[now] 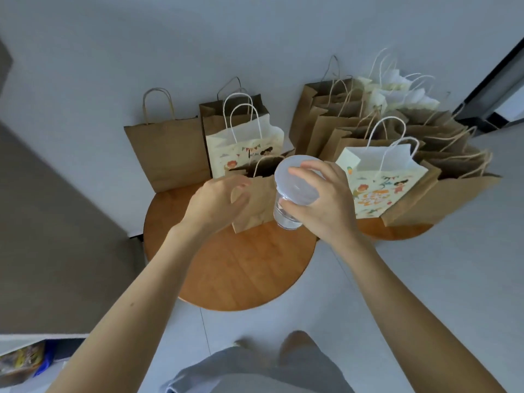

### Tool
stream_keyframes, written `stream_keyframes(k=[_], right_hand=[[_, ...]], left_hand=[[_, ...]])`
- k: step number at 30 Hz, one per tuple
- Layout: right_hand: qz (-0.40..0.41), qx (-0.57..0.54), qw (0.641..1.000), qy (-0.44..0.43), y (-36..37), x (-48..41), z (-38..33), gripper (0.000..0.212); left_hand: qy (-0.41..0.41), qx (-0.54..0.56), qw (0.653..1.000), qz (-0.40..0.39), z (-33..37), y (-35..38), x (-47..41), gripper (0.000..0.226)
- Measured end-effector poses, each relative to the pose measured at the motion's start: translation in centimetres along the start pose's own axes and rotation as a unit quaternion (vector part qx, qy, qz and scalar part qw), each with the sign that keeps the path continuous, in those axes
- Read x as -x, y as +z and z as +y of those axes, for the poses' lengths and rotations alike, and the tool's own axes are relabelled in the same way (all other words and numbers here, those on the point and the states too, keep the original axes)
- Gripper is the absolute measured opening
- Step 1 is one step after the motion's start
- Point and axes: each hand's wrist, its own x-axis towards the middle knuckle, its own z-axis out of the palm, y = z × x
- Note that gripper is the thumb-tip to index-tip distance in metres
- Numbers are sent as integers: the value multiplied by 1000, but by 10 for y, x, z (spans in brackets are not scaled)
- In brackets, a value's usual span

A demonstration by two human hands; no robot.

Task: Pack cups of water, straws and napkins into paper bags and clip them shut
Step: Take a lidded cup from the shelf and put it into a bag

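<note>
My right hand [323, 199] grips a clear lidded cup of water [293, 191] from the right side and holds it just above the table, beside an open brown paper bag [259, 199]. My left hand [218, 201] holds the near left edge of that bag's mouth, fingers curled on the paper. The bag stands at the middle back of the round wooden table [235, 268]. Its inside is dark and I cannot see its contents.
Behind stand a plain brown bag [167, 154] and a white printed bag [243, 146]. To the right, another printed bag [380, 182] and several brown bags [442, 165] crowd a second round table [397, 231]. A wall rises behind; grey floor lies below.
</note>
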Motion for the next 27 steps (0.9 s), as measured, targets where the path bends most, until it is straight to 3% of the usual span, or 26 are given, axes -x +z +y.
stream_keyframes(k=[8, 18, 25, 27], right_hand=[[-30, -75, 993, -89, 32, -96, 60, 47], [-105, -156, 968, -169, 64, -175, 118, 53], [-106, -183, 962, -173, 69, -178, 136, 51], [-97, -188, 965, -157, 66, -176, 139, 51]], left_hand=[[-91, -40, 995, 24, -24, 36, -91, 24], [-254, -114, 959, -46, -40, 76, -149, 31], [-285, -130, 946, -88, -52, 85, -154, 32], [-279, -138, 944, -113, -50, 83, -153, 49]])
